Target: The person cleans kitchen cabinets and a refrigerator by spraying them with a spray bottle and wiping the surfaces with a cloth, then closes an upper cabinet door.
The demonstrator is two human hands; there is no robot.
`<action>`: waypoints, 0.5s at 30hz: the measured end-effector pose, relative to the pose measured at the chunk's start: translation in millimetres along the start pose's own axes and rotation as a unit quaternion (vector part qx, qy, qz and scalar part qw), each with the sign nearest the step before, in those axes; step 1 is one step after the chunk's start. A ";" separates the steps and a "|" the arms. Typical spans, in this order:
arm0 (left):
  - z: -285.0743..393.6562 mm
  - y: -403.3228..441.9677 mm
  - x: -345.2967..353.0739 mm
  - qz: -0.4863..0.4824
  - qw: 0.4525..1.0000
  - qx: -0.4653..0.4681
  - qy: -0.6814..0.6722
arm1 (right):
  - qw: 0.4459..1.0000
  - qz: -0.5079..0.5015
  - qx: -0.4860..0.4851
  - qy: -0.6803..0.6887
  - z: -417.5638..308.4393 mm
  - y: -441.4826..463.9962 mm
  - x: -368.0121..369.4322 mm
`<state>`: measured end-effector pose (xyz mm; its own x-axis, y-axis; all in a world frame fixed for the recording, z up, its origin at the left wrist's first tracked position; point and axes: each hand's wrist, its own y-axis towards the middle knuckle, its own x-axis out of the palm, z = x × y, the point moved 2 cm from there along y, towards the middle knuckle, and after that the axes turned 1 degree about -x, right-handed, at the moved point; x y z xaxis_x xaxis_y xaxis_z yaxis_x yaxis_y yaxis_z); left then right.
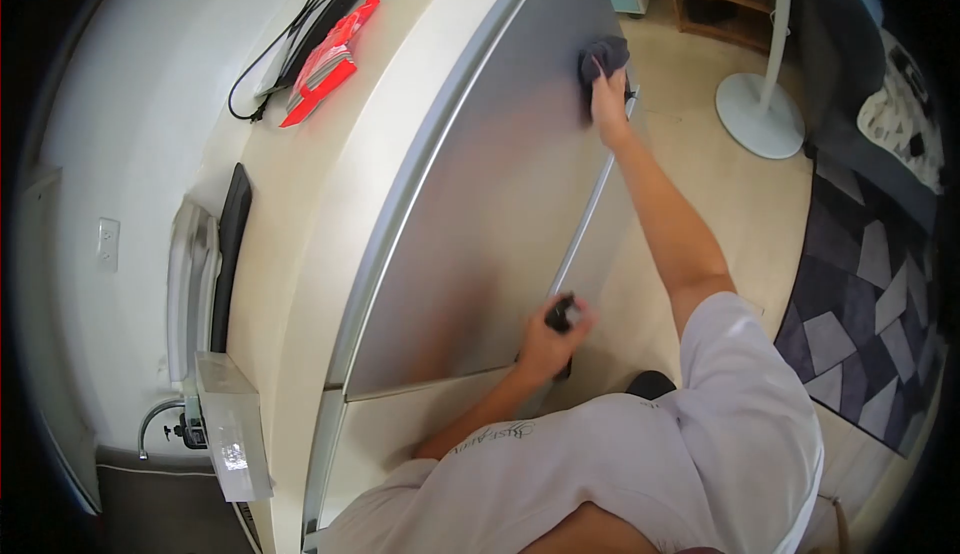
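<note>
My right hand [606,104] is stretched far forward, fingers closed on a dark grey cloth [603,57]. The cloth is pressed against the silver door [470,214] of a tall cabinet-like appliance, near the far end of its handle edge. Close to my body, my left hand [552,342] is wrapped around a small spray bottle [563,314] with a black top; it is slightly blurred, and the fingers hide much of it. This hand is beside the door's near edge. A faint reflection of my arm shows on the door.
A red and white packet [330,66] and a black cable [262,54] lie on the pale top surface at left. A clear plastic box [232,424] is near a tap [150,419]. At right are a round white stand base [760,114] and a patterned rug [850,304].
</note>
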<state>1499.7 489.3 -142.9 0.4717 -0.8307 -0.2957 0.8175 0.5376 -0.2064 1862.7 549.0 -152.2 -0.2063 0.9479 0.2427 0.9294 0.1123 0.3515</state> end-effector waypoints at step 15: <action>-103.5 -90.6 -58.6 -0.069 0.959 -0.200 0.187 | 0.994 0.028 -0.097 -0.035 -102.8 16.2 22.2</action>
<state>1363.8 504.2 -203.4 0.1554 -0.8290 -0.5373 0.6358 0.5002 -0.5878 1841.7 541.2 -48.2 -0.1275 0.9703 0.2055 0.8612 0.0056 0.5083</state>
